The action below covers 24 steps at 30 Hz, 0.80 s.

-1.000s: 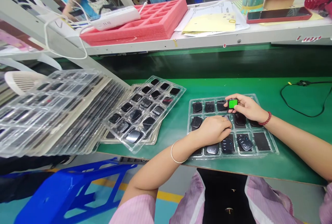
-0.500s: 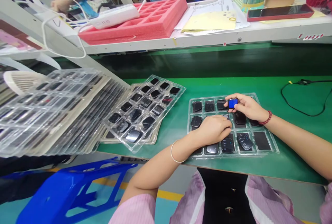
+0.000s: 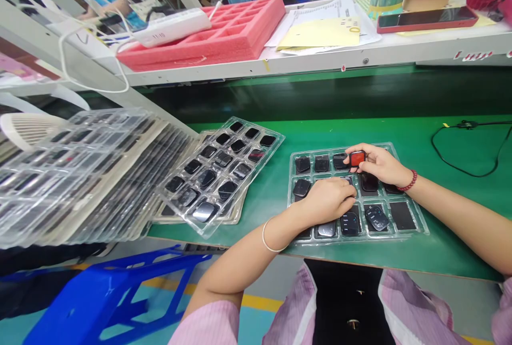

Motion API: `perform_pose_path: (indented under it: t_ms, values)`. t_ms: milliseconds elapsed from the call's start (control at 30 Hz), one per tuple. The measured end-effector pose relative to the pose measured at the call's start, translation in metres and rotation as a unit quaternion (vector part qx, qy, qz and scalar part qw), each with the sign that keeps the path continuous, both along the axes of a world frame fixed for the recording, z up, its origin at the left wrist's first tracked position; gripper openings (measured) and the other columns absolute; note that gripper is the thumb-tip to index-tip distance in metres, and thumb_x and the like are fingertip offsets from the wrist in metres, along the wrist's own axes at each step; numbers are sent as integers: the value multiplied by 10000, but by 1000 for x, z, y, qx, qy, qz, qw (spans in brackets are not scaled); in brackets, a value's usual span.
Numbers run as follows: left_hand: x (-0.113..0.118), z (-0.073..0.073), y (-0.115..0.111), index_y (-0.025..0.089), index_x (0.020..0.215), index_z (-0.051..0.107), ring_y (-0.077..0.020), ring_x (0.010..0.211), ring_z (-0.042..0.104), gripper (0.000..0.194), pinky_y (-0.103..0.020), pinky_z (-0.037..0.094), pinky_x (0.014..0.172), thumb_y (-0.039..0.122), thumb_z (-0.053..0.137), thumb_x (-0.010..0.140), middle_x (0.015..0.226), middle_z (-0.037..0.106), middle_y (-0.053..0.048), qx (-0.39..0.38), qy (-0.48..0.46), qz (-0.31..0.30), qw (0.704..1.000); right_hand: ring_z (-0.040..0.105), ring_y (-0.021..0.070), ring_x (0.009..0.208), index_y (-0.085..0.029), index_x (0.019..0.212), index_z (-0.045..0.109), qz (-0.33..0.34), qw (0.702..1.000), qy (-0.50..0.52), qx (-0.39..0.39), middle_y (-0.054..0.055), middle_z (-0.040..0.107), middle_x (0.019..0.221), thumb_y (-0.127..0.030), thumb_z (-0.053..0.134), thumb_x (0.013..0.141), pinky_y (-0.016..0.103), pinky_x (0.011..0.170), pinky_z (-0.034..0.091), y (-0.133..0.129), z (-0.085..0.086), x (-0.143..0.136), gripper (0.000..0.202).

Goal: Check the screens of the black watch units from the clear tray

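Note:
My right hand [image 3: 383, 165] pinches a small square smartwatch body [image 3: 357, 159] whose screen glows red, held above the back row of a clear plastic tray [image 3: 421, 222]. My left hand [image 3: 327, 197] lies across the tray's middle row, fingers curled together; whatever is under its fingertips is hidden. More dark watch bodies sit in the tray's cells, among them one with small lit text [image 3: 349, 223] and a tilted one [image 3: 376, 217] in the front row. The front right cell shows only its dark lining [image 3: 402, 216].
Left of my arm, a second clear tray of watch bodies [image 3: 227, 159] rests at a slant on others. Many stacked trays [image 3: 132, 174] lean further left. A black cable [image 3: 460, 166] lies right. A shelf holds pink foam [image 3: 256, 30] and a phone [image 3: 428, 18]. Below is a blue stool [image 3: 80, 297].
The screen of the watch body in my right hand has turned from blue to red. Both hands keep their places over the tray; the view has shifted slightly.

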<state>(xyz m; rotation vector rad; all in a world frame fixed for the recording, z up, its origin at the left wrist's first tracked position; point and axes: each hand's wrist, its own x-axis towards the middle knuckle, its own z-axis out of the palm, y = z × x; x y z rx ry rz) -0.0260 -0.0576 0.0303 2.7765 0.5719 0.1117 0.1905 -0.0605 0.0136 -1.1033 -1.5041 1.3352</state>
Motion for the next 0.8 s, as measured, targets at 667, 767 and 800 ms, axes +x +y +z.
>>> perform_pose_path:
  t_ms: [667,767,800]
  values:
    - [0,-1,0,150,957,663,-176,841,610,258,-290,458,770,287,444,970,893,667,-47,2,-4,-3,1000,716,177,815,-165,1177,620,-13,1000,-2,-23,102,710,1102,-301,554,905,297,735,572,1,1,3,312]
    - [0,-1,0,150,960,661,-176,849,613,256,-289,460,772,287,445,970,901,670,-49,2,-6,-2,1000,715,180,798,-165,1156,629,-10,1000,6,-26,101,715,1082,-333,562,911,298,717,575,0,1,3,305]
    - [0,-1,0,149,959,661,-174,850,613,254,-287,460,776,283,445,970,904,672,-49,0,-9,-4,1000,714,179,795,-163,1150,630,-10,1000,7,-28,102,715,1078,-340,556,916,296,712,575,0,2,3,303]
